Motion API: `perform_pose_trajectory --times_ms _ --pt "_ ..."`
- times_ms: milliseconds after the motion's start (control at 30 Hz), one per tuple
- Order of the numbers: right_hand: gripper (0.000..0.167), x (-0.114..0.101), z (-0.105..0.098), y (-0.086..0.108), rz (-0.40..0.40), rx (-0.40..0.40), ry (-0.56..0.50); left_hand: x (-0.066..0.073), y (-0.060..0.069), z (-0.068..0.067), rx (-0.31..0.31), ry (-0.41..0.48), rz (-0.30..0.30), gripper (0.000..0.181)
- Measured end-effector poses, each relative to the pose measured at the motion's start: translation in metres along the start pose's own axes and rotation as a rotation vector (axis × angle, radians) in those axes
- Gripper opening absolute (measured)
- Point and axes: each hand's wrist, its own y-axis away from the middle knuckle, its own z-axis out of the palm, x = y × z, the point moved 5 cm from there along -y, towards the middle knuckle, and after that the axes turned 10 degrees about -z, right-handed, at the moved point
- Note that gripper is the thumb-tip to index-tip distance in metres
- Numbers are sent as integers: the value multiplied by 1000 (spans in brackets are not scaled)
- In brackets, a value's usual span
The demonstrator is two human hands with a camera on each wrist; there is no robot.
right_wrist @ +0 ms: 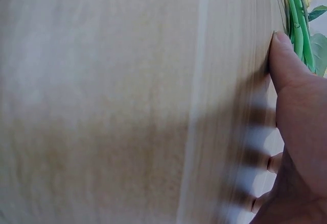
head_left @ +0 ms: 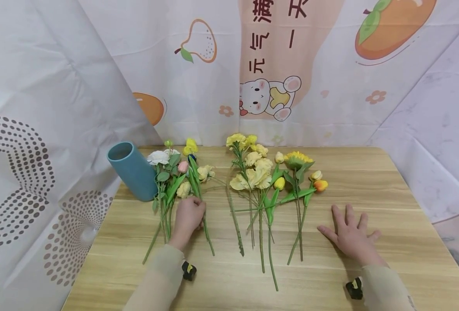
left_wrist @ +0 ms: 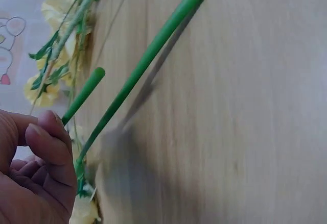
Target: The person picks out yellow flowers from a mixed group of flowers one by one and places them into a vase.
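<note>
My left hand [head_left: 190, 214] is at the left group of flowers, its thumb and fingers pinching a green flower stem [left_wrist: 84, 94]. A second, longer green stem [left_wrist: 143, 66] slants past the fingers in the left wrist view. Just beyond the hand are long green leaves [head_left: 194, 176] and a dark blue bloom [head_left: 191, 158]; which bloom belongs to the pinched stem I cannot tell. White roses [head_left: 158, 157] and a pink tulip [head_left: 183, 167] lie beside them. On the right, my right hand [head_left: 353, 237] rests on the table with fingers spread, holding nothing.
A blue vase [head_left: 133, 172] leans at the table's left back edge. Yellow flowers [head_left: 258, 172] lie mid-table, with a sunflower [head_left: 297, 160] and an orange tulip [head_left: 320, 185] to their right. The wooden table [head_left: 388, 190] backs onto a printed curtain [head_left: 210, 90].
</note>
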Motion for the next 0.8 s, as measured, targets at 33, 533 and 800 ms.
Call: perform_pose_trajectory --times_ms 33,533,800 --pt "96 0 0 0 1 -1 0 0 2 -3 4 16 8 23" --pt "96 -1 -1 -1 5 -9 6 6 11 -41 73 120 13 21" --pt "96 0 0 0 4 -12 1 -3 9 -69 111 34 10 25"
